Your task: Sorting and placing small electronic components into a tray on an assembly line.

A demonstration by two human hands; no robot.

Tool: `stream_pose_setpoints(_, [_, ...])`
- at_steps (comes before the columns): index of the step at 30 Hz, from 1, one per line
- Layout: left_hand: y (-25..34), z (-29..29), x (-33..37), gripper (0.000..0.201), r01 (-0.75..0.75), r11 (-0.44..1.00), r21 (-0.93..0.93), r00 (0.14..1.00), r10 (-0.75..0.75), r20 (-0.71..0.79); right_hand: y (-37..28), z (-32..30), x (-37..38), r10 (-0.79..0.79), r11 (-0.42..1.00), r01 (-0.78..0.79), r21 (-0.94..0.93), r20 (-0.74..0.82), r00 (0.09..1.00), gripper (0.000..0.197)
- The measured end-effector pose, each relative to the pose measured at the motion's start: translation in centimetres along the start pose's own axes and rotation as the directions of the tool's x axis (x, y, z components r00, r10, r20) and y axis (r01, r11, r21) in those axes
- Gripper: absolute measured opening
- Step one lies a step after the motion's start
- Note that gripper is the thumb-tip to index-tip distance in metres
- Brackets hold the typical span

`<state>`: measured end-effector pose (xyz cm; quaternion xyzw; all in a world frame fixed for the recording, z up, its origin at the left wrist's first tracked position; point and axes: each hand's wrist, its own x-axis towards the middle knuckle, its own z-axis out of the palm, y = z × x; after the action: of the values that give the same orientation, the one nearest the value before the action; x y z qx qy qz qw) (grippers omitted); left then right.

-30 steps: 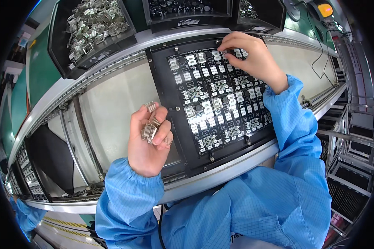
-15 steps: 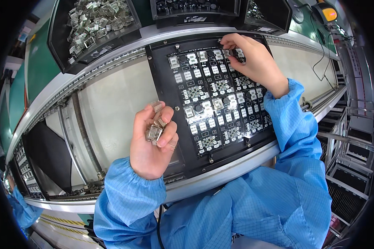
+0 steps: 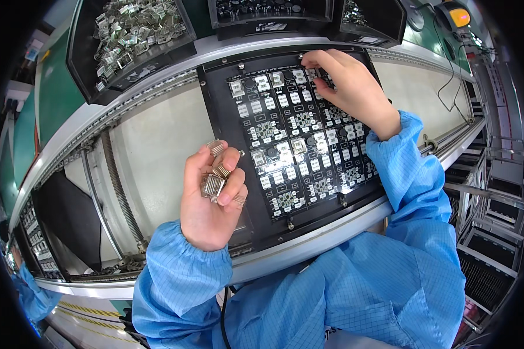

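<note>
My left hand is curled around several small square silver parts with parallel metal ribs; one sticks up between thumb and forefinger. It hovers by the left edge of a black panel frame. In that frame lies a dark circuit board with rows of white parts, some bearing square clear-and-silver pieces. At the board's far edge, the thumb and forefinger of my right hand close about a small square silver part, partly hidden by the fingers.
Beyond the rail stand a black bin heaped with ribbed silver parts, a bin of small dark parts and a third bin. A conveyor with a chain rail carries the frame. Metal racks stand at right.
The panel frame with its board has shifted slightly to the left along the conveyor. My right hand has moved left with it, and my left hand has drifted slightly left, still holding its parts.
</note>
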<state>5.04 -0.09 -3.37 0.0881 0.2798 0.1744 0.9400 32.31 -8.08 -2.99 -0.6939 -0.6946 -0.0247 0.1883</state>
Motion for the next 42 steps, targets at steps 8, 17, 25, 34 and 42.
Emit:
stream_pose_setpoints(8, [-0.2,0.3,0.0,0.022,-0.017,1.0,-0.006,1.0,0.017,-0.016,-0.1,0.2,-0.2,-0.017,1.0,0.018,0.023,-0.036,0.999,0.033])
stream_pose_setpoints(17, [-0.2,0.7,-0.2,0.022,-0.039,0.999,0.015,0.999,0.039,-0.03,-0.4,0.3,-0.3,-0.015,1.0,0.015,-0.005,-0.002,1.0,0.03])
stream_pose_setpoints(25, [-0.9,1.3,0.3,0.022,-0.051,0.998,0.023,0.999,0.051,-0.013,-0.1,0.2,-1.1,0.039,0.999,-0.039,-0.024,0.017,0.999,0.031])
stream_pose_setpoints(34, [-1.6,0.4,1.1,0.024,-0.055,0.998,0.025,0.998,0.054,0.044,0.3,0.2,0.1,-0.043,0.992,0.053,0.114,-0.092,0.995,0.024])
stream_pose_setpoints(42, [-2.7,1.1,2.1,0.021,-0.048,0.999,0.025,0.999,0.048,0.024,-0.4,2.8,3.0,-0.178,0.967,0.181,0.181,-0.035,0.983,0.028])
